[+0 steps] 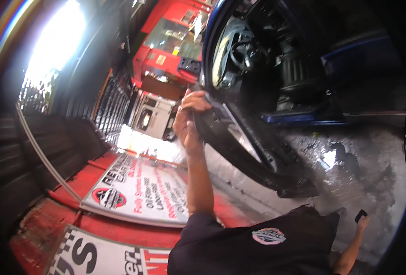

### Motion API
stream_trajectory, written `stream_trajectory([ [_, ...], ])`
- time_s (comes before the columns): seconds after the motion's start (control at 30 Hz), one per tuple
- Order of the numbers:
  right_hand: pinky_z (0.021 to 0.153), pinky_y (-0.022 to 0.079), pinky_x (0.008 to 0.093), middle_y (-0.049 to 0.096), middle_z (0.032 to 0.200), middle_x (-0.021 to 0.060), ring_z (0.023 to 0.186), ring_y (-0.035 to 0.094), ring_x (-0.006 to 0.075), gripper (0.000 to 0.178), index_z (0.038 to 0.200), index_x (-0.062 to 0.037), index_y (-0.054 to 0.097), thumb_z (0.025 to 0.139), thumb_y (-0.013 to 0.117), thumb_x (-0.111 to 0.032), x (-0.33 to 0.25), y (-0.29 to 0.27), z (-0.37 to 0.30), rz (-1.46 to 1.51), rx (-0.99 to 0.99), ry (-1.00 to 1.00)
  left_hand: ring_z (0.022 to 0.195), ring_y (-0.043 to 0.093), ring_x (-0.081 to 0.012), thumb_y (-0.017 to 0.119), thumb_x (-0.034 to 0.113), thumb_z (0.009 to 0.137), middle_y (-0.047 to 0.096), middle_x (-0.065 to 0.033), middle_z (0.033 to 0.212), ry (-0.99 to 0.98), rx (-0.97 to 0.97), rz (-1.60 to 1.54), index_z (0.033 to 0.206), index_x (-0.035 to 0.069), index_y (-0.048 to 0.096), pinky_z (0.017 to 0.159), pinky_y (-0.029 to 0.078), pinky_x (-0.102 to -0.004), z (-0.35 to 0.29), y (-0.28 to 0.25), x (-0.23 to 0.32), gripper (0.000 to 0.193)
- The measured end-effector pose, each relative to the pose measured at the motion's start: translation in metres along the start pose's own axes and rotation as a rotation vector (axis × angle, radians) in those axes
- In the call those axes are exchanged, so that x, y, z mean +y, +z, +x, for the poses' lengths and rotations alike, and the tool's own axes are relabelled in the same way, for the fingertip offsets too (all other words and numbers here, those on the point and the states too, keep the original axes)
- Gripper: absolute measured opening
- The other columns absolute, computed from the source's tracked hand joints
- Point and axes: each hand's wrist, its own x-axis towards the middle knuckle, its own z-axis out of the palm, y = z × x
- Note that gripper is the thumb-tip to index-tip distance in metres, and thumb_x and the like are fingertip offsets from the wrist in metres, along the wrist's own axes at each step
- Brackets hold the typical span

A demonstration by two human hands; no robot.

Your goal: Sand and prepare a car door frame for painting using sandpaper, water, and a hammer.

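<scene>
My left hand [190, 114] is raised and closed around the upper end of a long, curved black car panel [239, 153]. The panel slants down to the right in front of my body and has a long gap along its length; its exact kind I cannot make out. Off to the lower right, my right hand [363, 222] grips a small, dark block-shaped object [360, 215], well apart from the panel. Behind the panel stands a blue car with its door opening showing the steering wheel [249, 55] and a dark seat [297, 71].
Wet concrete floor [368, 183] lies by the blue car's sill [304, 120]. White printed signboards [139, 192] lean along a red wall at the left. A white vehicle [152, 117] stands farther back, near a red wall with a window [175, 39]. Bright light glares at upper left.
</scene>
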Motion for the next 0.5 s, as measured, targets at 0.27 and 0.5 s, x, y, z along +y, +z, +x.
stream_trajectory([
  [0.27,0.083,0.051,0.0449,0.061,0.092,0.0213,0.088,0.055,0.0274,0.018,0.103,0.0107,0.057,0.093,0.054,-0.004,-0.009,-0.022,-0.037,-0.003,0.168,-0.044,0.120,0.063,-0.0338,0.049,0.078,0.099,0.071,-0.0138,0.098,-0.056,0.029,0.136,0.106,0.001,0.065,0.127,0.023,-0.0589,-0.006,0.004,0.018,0.079],
  [0.5,0.081,0.053,0.0435,0.067,0.094,0.0234,0.089,0.064,0.0282,0.015,0.102,0.0105,0.059,0.091,0.054,0.001,-0.050,-0.047,-0.074,0.133,0.209,0.048,0.112,0.066,-0.0268,0.058,0.078,0.094,0.066,-0.0065,0.091,-0.165,0.072,0.087,0.088,0.002,0.067,0.126,0.022,-0.0582,-0.001,0.002,0.030,0.078],
])
